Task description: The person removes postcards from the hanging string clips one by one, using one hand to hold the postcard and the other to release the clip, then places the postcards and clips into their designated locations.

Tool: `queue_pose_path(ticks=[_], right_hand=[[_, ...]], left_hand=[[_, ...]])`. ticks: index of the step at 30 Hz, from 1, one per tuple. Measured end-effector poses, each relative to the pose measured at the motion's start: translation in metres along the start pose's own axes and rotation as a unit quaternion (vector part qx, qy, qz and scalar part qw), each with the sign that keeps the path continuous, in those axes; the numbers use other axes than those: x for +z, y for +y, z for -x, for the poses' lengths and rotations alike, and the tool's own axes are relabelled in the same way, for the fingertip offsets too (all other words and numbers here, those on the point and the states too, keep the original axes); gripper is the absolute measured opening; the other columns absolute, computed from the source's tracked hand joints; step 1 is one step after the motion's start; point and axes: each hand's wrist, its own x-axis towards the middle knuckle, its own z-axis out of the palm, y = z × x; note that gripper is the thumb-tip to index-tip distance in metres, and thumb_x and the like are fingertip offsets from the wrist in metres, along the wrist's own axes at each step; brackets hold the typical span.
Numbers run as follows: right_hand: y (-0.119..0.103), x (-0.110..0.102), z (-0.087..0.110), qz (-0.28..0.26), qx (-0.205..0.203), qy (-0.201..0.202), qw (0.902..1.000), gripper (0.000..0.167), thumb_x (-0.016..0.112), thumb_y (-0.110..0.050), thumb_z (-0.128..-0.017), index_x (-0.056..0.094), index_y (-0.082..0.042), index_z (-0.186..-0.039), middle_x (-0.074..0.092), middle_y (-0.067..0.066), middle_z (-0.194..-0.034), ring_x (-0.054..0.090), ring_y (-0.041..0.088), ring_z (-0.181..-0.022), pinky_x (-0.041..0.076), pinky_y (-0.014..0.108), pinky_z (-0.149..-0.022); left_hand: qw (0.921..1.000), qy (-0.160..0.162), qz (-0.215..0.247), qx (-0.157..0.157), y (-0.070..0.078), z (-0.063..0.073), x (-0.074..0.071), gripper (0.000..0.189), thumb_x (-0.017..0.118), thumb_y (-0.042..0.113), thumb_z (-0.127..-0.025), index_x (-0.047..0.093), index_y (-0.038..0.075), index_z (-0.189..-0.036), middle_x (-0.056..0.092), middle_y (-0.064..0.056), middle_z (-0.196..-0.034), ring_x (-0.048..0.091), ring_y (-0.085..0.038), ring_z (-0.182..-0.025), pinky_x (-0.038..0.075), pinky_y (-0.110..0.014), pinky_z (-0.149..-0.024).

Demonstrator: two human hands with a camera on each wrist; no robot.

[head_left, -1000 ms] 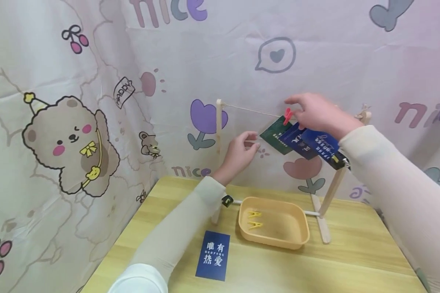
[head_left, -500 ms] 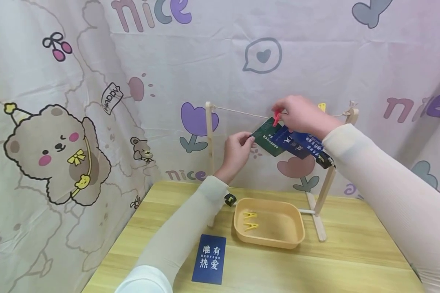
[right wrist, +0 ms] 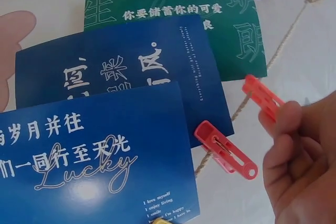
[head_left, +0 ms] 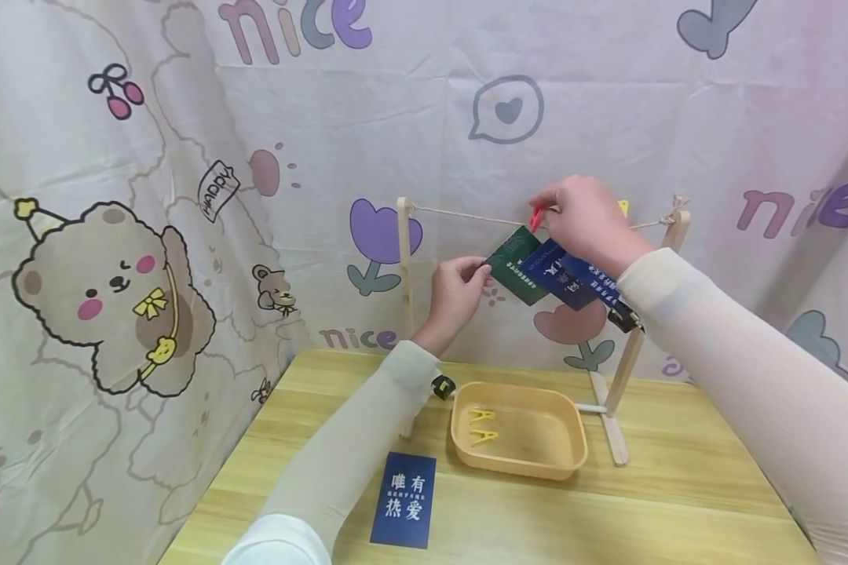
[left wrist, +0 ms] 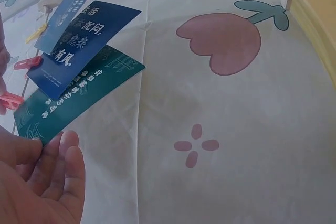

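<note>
My left hand [head_left: 459, 294] pinches a corner of a green card [head_left: 517, 268] between thumb and fingers. Against the card's upper corner, at the rope [right wrist: 286, 43], is a red clothespin [right wrist: 265, 98], pinched by my right hand [head_left: 588, 224]. Whether its tip bites both card and rope I cannot tell. Beside the green card, a dark blue card [left wrist: 84, 40] hangs from the rope by a second red clothespin [right wrist: 226, 150]. A blue card with "Lucky" lettering [right wrist: 94, 156] overlaps that one, with a yellow clothespin [right wrist: 160, 221] at its edge. In the head view my right hand partly hides these cards.
A wooden frame with a left post [head_left: 405, 267] and right post [head_left: 677, 227] carries the rope. An orange-yellow tray [head_left: 519, 467] on the wooden table [head_left: 608, 518] holds two yellow clothespins [head_left: 484, 436]. Another blue card [head_left: 403, 501] lies flat left of the tray. A patterned curtain hangs behind.
My left hand has come up to the green card and now pinches its corner; a second ago it was apart from it. My right hand stays at the red clothespin. The head view has shifted slightly.
</note>
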Motion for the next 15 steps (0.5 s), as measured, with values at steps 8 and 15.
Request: queue_pose_path(ticks=[8,15], right_hand=[[-0.004,-0.006,0.009,-0.006,-0.001,0.082,0.9966,0.04,0.051,-0.003,-0.105,0.077,-0.008,-0.136,0.078,0.015,-0.132,0.07,0.03,-0.083,0.047,0.033,-0.06],[-0.009,-0.002,0.045,-0.047,-0.051,0.138,0.988,0.037,0.057,-0.003,-0.103,0.078,-0.009,-0.132,0.083,0.008,-0.115,0.046,0.02,-0.048,0.033,0.025,-0.043]], left_hand=[[0.9999,0.011,0.002,0.002,-0.008,0.009,-0.013,0.016,0.07,0.013,-0.107,0.081,0.004,-0.115,0.081,-0.01,-0.101,0.08,-0.028,-0.093,0.062,-0.023,-0.069],[0.9997,0.019,0.008,0.008,-0.014,0.028,-0.036,0.013,0.069,0.008,-0.106,0.077,0.0,-0.112,0.079,-0.013,-0.099,0.079,-0.031,-0.089,0.066,-0.026,-0.075]])
